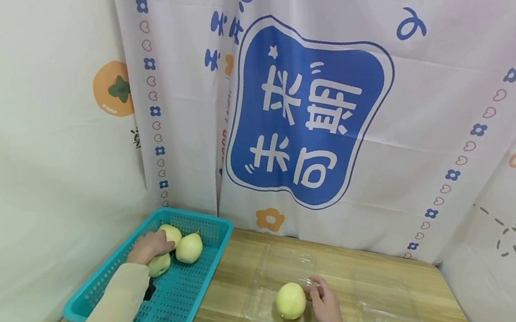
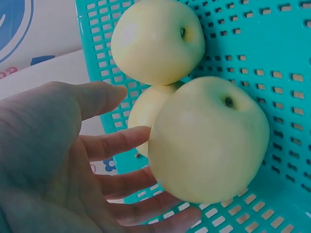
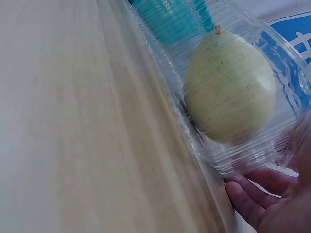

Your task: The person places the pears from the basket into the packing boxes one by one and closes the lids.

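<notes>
My left hand reaches into a teal plastic basket, over a group of pale yellow pears. In the left wrist view its fingers are spread and nearly straight, fingertips against the side of the nearest pear; the thumb stands apart. Another pear sits above, and a third is partly hidden between them. My right hand is beside a clear plastic clamshell box, its loosely bent fingers at the box's right edge. One pear lies in that box, seen through clear plastic in the right wrist view.
More clear plastic boxes lie on the wooden table at the right. White printed cloth hangs behind the table, with plain white cloth along the left side.
</notes>
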A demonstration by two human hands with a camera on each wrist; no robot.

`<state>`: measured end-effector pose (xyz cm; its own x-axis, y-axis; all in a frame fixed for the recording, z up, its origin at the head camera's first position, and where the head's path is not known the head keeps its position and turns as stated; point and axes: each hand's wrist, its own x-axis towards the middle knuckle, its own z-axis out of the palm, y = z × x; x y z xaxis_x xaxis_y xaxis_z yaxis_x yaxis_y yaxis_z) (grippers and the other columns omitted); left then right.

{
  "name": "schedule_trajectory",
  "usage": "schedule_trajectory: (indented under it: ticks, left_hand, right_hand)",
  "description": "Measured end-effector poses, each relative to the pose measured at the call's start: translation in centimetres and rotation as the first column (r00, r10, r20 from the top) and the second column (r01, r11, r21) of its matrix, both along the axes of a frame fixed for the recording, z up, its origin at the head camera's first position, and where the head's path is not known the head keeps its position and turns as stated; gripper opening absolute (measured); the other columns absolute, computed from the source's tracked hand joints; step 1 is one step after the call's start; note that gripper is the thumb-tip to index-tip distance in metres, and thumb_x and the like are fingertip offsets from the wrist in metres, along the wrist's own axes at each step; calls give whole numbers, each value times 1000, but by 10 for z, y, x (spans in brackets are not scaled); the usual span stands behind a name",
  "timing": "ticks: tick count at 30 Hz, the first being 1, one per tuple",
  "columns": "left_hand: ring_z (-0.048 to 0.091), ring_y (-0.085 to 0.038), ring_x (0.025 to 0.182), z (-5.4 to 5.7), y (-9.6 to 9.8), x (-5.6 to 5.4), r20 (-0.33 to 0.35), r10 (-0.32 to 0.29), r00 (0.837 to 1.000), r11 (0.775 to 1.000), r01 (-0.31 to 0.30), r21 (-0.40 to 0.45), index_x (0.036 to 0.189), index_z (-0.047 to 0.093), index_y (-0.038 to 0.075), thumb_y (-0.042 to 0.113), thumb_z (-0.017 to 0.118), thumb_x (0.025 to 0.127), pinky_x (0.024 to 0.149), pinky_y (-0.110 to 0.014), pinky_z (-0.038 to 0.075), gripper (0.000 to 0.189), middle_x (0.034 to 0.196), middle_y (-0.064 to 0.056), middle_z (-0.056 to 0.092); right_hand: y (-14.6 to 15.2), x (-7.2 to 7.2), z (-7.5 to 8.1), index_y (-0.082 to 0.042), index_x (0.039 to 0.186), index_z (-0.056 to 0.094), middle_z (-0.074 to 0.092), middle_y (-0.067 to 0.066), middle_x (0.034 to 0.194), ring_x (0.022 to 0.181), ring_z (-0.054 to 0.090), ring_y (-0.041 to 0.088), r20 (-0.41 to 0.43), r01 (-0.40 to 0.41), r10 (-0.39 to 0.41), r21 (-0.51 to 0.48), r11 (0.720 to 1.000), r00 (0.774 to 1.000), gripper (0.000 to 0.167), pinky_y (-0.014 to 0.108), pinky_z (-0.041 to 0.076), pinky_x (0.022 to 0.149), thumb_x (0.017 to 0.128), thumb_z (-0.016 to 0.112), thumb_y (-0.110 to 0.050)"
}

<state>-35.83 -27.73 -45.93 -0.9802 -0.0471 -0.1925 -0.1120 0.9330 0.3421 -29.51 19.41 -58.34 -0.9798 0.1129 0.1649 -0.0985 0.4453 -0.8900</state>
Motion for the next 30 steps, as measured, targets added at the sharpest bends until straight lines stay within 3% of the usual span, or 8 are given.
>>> schedule_trajectory:
  ticks: [3, 7, 13, 21, 30]
  left_hand:
    - [56, -43, 94, 0, -1, 0, 11, 6, 1000, 1000, -6, -5, 131, 49, -10, 33, 50, 99, 77, -53, 47, 54, 121, -35, 55]
    - [52, -32, 81, -1, -3, 0, 25, 3, 1000, 1000, -3, 16, 123, 52, -9, 33, 52, 98, 69, -44, 44, 49, 106, -26, 59]
    - [51, -32, 79, -2, -5, -3, 24, 9, 1000, 999, -10, 39, 113, 56, -6, 33, 55, 97, 68, -44, 43, 42, 95, -22, 58]
    - [54, -33, 86, -8, -9, -12, 53, 2, 999, 1000, -4, 31, 121, 55, -8, 35, 58, 95, 76, -48, 45, 51, 108, -26, 61]
    - [54, -30, 83, -9, -7, -10, 52, -25, 998, 998, 22, 63, 110, 56, -5, 26, 64, 92, 73, -44, 46, 36, 96, -19, 59]
  right_hand:
    - [0, 1, 0, -5, 130, 58, 74, 7, 97, 89, 68, 17, 2, 0, 0, 5, 1000, 1000, 32, 26, 50, 76, 99, 52, -14]
    - [1, 2, 0, -5, 130, 58, 74, 6, 96, 89, 68, 17, 1, 2, -2, 21, 1000, 1000, 32, 28, 51, 80, 99, 52, -13]
    - [0, 0, 1, -5, 130, 57, 74, 7, 97, 90, 69, 19, -1, -2, 2, -3, 1000, 1000, 32, 27, 50, 78, 100, 52, -14]
    - [0, 0, 3, -5, 130, 57, 74, 8, 98, 90, 69, 20, 9, 1, -1, -6, 1000, 1000, 32, 26, 50, 76, 100, 52, -14]
    - [0, 0, 3, -6, 131, 57, 74, 9, 99, 92, 69, 22, 10, -2, 2, -6, 1000, 1000, 32, 26, 49, 76, 100, 52, -13]
